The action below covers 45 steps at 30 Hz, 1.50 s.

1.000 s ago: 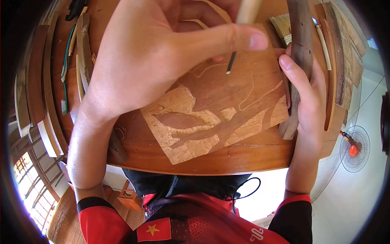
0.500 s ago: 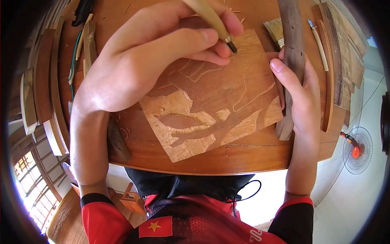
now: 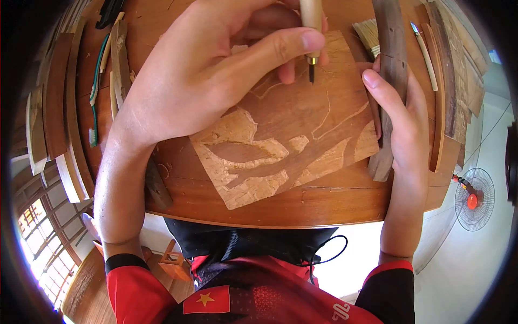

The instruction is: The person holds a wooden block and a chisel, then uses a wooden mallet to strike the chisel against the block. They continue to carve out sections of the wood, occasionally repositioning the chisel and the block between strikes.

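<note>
My left hand is closed around the pale wooden handle of a carving chisel. The chisel stands nearly upright, its dark narrow tip over a carved wooden panel; whether it touches cannot be made out. Pale cut-away areas and thin outlines mark the panel, which lies tilted on the wooden table. My left hand hides its upper left part. My right hand wraps round a dark wooden stick beside the panel's right edge, with the thumb across the stick and fingertips showing on its left side.
A flat brush and a pale-handled knife lie beyond my right hand. Wooden strips line the left side, near a green toothbrush. More boards are at the right. A fan stands on the floor.
My left hand has shifted slightly, turning the chisel from a slant to nearly upright, with its tip a little lower in view. My right hand keeps its hold on the stick.
</note>
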Available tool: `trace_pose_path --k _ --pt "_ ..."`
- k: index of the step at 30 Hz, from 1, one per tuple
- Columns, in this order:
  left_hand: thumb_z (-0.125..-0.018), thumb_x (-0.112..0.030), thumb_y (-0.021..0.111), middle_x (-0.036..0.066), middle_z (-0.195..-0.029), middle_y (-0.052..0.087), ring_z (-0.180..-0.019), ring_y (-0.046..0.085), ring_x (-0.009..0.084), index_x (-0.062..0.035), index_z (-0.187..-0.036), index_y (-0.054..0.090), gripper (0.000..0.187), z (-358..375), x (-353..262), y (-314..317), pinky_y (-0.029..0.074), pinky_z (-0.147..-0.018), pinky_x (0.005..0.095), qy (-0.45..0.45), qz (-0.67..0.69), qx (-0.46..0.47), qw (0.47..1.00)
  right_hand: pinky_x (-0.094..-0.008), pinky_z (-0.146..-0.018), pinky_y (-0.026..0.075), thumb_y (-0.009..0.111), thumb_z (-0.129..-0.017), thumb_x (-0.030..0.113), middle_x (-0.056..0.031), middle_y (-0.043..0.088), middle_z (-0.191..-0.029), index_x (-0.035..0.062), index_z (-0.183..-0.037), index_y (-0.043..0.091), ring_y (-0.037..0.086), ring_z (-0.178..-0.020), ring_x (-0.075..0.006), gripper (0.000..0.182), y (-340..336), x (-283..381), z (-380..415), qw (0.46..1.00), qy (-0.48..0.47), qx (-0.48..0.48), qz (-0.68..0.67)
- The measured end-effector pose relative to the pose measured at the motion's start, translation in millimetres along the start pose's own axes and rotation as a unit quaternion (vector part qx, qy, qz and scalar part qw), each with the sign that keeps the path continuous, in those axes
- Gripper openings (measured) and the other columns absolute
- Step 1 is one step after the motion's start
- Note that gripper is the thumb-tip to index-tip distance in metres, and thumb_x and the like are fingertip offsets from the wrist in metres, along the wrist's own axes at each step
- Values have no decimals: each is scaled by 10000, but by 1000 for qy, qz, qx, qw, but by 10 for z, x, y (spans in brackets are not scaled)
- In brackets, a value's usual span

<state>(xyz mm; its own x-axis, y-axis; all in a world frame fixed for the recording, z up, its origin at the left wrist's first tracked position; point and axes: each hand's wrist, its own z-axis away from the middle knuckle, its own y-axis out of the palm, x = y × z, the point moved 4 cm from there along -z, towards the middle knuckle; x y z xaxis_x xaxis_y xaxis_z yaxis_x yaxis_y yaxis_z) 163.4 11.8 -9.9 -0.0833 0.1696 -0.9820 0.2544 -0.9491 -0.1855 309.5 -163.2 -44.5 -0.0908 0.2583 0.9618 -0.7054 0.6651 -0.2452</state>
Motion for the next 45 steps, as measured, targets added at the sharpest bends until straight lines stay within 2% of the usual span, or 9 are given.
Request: trace_pose_path --k 3,6,16,21,25,32,39,40,45 --pt "-1030 -126 654 120 -979 732 -871 709 122 56 -1212 607 261 -21 -65 -43 596 -784 267 2 -2 39 999 -224 -456 344 819 -885 318 -13 639 -804 2 -1080 616 477 -506 -47 423 3 10 4 1000 2 6 0" --pt "-1019 -131 674 122 -953 753 -852 717 118 58 -1216 638 276 5 -201 97 599 -763 262 29 -155 -8 987 -225 -456 341 820 -884 325 -11 629 -778 -3 -1083 617 477 -504 -48 435 8 12 2 1000 -2 9 -1" --pt "-973 -106 735 124 -881 773 -755 722 106 51 -1196 681 278 -51 -15 47 578 -669 239 34 -30 -3 999 -228 -464 343 823 -879 353 -20 636 -794 -7 -1104 616 491 -513 -57 472 2 2 5 1000 -8 6 2" --pt "-961 -115 754 115 -861 771 -730 717 97 37 -1166 691 263 1 -181 127 554 -625 229 66 -178 -39 981 -228 -469 350 824 -876 365 -34 654 -839 -6 -1114 608 502 -532 -58 491 -2 -1 1 1000 -13 0 6" --pt "-955 -127 764 110 -848 766 -727 718 100 34 -1158 692 269 -39 -9 53 555 -620 231 69 -65 -16 995 -228 -475 354 825 -875 371 -34 654 -843 -6 -1111 609 504 -537 -59 495 -5 10 0 1000 -13 9 11" --pt "-949 -136 771 120 -862 768 -730 725 110 36 -1163 695 284 -35 -12 55 572 -631 243 75 -67 -25 995 -231 -474 339 819 -882 373 3 605 -765 1 -1107 617 487 -515 -59 480 4 5 3 1000 -6 12 4" --pt "-936 -150 785 139 -865 767 -721 728 129 42 -1168 710 310 -23 -141 107 588 -635 270 84 -111 -43 989 -236 -410 337 602 -1038 420 -118 680 -904 -49 -1257 590 446 -448 -78 518 -101 238 7 998 -48 -42 -7" --pt "-935 -154 787 141 -864 767 -717 727 131 43 -1165 712 312 -63 -11 66 589 -636 272 73 -56 -30 995 -234 -374 326 398 -1112 424 -164 678 -1146 -44 -1451 478 388 -440 -71 584 -174 325 12 997 -48 -41 51" --pt "-948 -184 776 143 -851 766 -696 716 142 48 -1148 723 311 38 -115 95 582 -622 272 171 -123 -67 975 -201 -395 353 362 -1123 389 -66 594 -960 -47 -1489 459 417 -469 -39 577 -565 507 -23 995 -70 44 63"
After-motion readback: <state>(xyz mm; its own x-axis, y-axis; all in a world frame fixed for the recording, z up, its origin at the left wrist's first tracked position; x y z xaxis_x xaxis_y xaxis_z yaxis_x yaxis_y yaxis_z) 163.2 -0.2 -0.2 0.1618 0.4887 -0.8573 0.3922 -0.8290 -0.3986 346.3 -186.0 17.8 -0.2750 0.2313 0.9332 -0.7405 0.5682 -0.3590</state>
